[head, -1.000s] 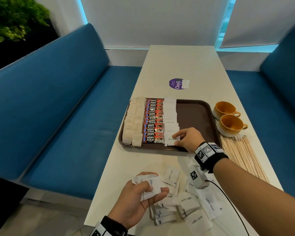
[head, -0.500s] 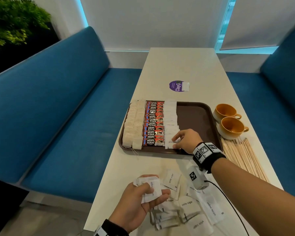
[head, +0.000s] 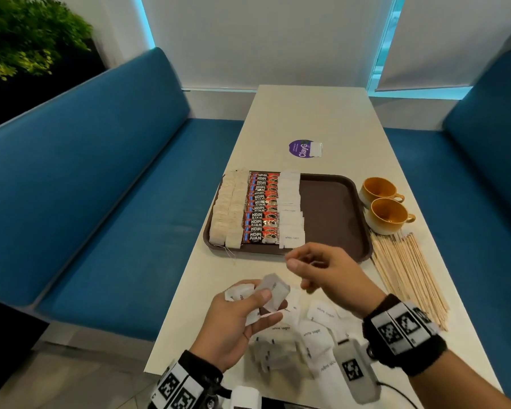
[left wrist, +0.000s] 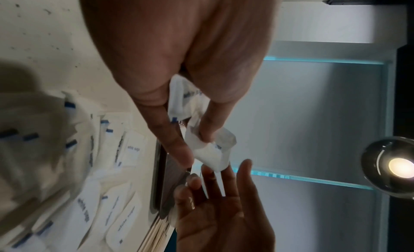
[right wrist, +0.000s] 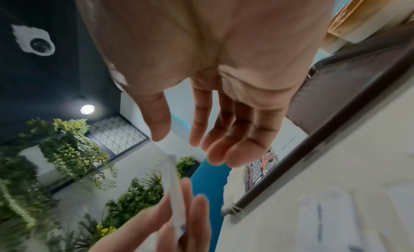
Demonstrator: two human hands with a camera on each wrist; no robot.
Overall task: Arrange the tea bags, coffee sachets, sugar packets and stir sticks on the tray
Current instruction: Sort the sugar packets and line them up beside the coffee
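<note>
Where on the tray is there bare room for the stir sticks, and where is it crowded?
Free: the tray's right half, bordered by the sugar packets on its left and the rim beside the cups. Crowded: the left half, filled by tea bags, coffee sachets and sugar packets.

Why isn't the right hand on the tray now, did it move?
Yes. The right hand pulled back off the tray, toward the sugar packets held in the left hand.

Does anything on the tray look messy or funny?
A little. A tea bag string trails over the tray's near-left rim onto the table, and the sugar packets nearest the person sit slightly staggered. The rest looks neat.
</note>
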